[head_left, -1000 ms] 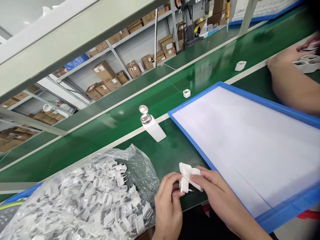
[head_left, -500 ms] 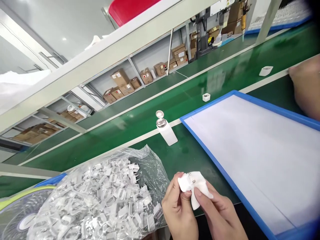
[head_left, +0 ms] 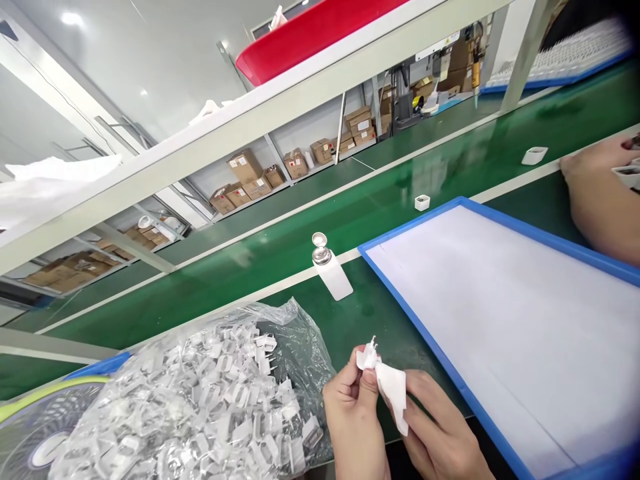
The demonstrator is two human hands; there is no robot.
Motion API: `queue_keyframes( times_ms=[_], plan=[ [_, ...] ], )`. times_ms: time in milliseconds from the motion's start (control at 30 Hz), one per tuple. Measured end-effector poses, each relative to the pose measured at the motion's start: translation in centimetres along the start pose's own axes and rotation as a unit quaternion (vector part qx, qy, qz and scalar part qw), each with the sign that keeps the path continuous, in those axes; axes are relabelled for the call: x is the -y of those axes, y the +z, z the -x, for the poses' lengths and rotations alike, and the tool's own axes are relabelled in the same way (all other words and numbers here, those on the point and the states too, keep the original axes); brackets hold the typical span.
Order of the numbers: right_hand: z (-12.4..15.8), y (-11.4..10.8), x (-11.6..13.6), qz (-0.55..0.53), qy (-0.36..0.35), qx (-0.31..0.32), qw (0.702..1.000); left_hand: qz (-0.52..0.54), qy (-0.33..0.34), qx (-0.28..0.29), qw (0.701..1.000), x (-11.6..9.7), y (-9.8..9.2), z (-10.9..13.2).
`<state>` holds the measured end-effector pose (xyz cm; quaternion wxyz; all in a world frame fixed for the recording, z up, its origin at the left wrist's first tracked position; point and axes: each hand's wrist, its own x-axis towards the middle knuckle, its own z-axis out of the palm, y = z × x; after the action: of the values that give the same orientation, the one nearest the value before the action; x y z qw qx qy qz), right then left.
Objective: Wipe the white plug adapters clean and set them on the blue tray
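"Long green counter (head_left: 373,320), cartons (head_left: 244,166) stacked beyond it in the upper middle. Where's the white plug (head_left: 367,359)?"

"Lower middle of the frame, pins (head_left: 373,342) up. The left hand (head_left: 354,417) has its grip closed about the body."

"And the cloth (head_left: 393,388)?"

"Just right of the plug, pinched in the right hand (head_left: 444,427), a corner hanging. Whether it's touching, I can't quite tell."

"How would you handle it?"

"Pinch the body firmly, fingertips clear of the pins, and bring the cloth in flat with light, even pressure. A snagged pin could bend, I'd think."

"What's around?"

"White bottle (head_left: 335,277) mid-frame, clear bag (head_left: 304,340) of similar pieces (head_left: 235,400) lower left, blue-rimmed tray (head_left: 550,239) right."
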<state>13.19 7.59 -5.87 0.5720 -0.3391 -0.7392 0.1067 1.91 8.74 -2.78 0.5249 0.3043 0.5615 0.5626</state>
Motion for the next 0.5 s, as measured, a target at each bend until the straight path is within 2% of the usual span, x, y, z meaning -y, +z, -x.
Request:
queue_keyframes(
  times_ms=[100, 333, 500],
  plan=[
    [-0.3, -0.6, -0.1, 0.005, -0.020, -0.005, 1.000, 0.013, -0.011, 0.004, 1.000, 0.0, 0.5, 0.3],
    [-0.8, -1.3, 0.1, -0.004, 0.001, 0.030, 1.000, -0.087, 0.071, -0.015, 0.994, -1.8, 1.3, 0.8],
    [-1.8, -1.7, 0.3, 0.020, -0.018, 0.035, 0.999, -0.103, 0.060, 0.011, 0.993, -1.2, 0.6, 0.4]
  ],
)
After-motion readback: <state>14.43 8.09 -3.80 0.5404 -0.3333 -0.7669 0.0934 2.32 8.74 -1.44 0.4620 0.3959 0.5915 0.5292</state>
